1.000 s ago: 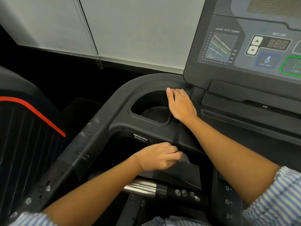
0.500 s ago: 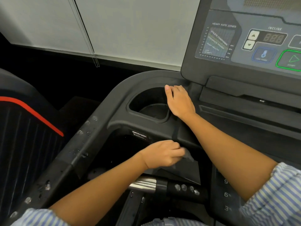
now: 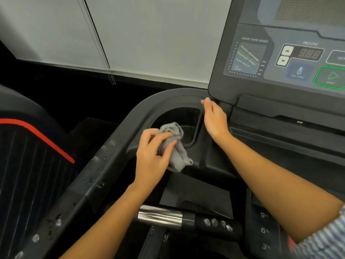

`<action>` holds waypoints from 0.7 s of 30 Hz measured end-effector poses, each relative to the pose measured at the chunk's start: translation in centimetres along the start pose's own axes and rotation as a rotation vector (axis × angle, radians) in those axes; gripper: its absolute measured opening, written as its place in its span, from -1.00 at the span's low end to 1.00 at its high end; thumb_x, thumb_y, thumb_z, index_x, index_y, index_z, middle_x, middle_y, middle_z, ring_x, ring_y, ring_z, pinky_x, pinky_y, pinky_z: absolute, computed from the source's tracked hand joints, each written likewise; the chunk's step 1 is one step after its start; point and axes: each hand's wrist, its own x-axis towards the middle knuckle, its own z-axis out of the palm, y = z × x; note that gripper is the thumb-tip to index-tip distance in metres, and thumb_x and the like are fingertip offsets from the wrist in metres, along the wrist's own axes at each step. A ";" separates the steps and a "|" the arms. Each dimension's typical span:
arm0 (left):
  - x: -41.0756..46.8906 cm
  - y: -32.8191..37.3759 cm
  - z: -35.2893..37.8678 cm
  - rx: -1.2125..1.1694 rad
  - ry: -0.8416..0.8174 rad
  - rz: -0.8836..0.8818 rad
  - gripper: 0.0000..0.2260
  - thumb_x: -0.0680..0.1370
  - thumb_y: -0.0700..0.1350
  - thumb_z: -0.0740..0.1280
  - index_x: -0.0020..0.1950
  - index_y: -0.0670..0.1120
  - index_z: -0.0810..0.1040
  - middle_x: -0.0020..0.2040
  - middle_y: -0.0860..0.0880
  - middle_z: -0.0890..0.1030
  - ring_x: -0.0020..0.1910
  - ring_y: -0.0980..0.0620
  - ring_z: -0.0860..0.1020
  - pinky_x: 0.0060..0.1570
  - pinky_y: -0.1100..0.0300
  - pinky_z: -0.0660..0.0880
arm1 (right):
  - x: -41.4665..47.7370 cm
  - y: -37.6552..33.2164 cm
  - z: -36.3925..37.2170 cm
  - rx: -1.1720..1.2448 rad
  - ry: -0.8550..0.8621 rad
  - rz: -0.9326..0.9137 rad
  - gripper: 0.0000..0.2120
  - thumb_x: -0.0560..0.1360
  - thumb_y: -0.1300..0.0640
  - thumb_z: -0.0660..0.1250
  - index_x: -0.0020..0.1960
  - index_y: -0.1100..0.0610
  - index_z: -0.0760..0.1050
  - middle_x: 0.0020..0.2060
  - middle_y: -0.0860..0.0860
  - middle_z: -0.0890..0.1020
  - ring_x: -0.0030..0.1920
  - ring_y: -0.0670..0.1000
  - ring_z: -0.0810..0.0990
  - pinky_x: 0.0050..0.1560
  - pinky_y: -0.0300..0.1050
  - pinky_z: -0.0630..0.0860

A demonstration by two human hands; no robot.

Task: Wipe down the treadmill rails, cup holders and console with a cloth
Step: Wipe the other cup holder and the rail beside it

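Grey wall panels behind the treadmill. Left hand grips the bunched cloth, now brought up from below to the near rim of the cup holder. Right hand, relaxed and holding nothing, has lifted off the rim. Cup-holder wipe likely starting.

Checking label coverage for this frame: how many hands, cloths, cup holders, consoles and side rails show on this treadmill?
hands: 2 (left hand, right hand)
cloth: 1
cup holder: 1
console: 1
side rail: 1
Total: 6
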 end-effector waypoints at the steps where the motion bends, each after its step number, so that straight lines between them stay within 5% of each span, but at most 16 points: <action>1: 1.2 0.6 -0.2 -0.059 0.086 -0.152 -0.84 0.49 -0.15 0.37 0.03 -0.17 0.56 -0.03 -0.03 0.40 -0.07 0.28 0.41 -0.01 0.44 0.38 | -0.4 -0.5 0.0 0.077 -0.027 0.015 -0.58 0.64 -0.03 0.00 0.17 0.21 0.52 0.14 0.10 0.59 0.18 0.03 0.51 0.24 -0.17 0.37; 4: 4.2 1.3 0.1 -0.249 0.174 -0.502 -0.83 0.51 -0.05 0.35 0.08 -0.02 0.50 0.01 0.00 0.45 -0.02 0.17 0.48 -0.01 0.32 0.45 | -1.9 -2.3 0.2 0.315 -0.335 0.013 -0.64 0.62 -0.10 0.02 0.22 0.02 0.48 0.13 0.00 0.58 0.11 -0.03 0.56 0.19 -0.04 0.48; 8: 5.9 0.8 1.3 -0.424 0.037 -0.733 -0.87 0.54 0.00 0.29 0.06 0.02 0.50 0.09 -0.10 0.55 0.03 0.00 0.56 0.07 0.06 0.54 | -3.0 -3.9 0.8 0.293 -0.718 -0.104 -0.64 0.54 -0.05 0.23 0.32 -0.11 0.34 0.23 -0.09 0.51 0.21 -0.12 0.51 0.22 -0.16 0.48; 12: 6.7 -0.4 0.6 -0.483 -0.210 -0.708 -0.81 0.62 -0.09 0.15 0.04 0.01 0.56 0.05 -0.01 0.57 -0.01 0.14 0.57 0.05 0.19 0.52 | -1.0 -2.5 1.0 0.221 -0.557 -0.102 -0.66 0.49 0.15 0.36 0.24 -0.02 0.43 0.12 -0.01 0.58 0.13 -0.01 0.56 0.19 -0.03 0.52; 16: 6.6 -4.3 -0.2 0.092 -0.247 -0.474 -0.80 0.58 -0.12 0.21 0.14 -0.06 0.57 0.08 0.02 0.45 0.01 0.14 0.45 0.00 0.33 0.33 | 1.5 -0.9 1.2 -0.271 -0.271 -0.154 -0.73 0.50 0.17 0.32 0.20 0.08 0.45 0.12 0.09 0.39 0.02 0.05 0.48 -0.07 -0.31 0.37; 21: 6.3 -7.9 -0.1 0.475 -0.320 -0.375 -0.73 0.57 -0.12 0.22 0.24 -0.14 0.49 0.22 -0.13 0.45 0.18 -0.12 0.42 0.17 0.04 0.32 | 1.3 -1.0 4.6 -0.833 -0.171 -0.263 -0.72 0.49 0.35 0.27 0.19 0.26 0.37 0.24 0.18 0.26 0.13 0.17 0.38 -0.11 -0.12 0.34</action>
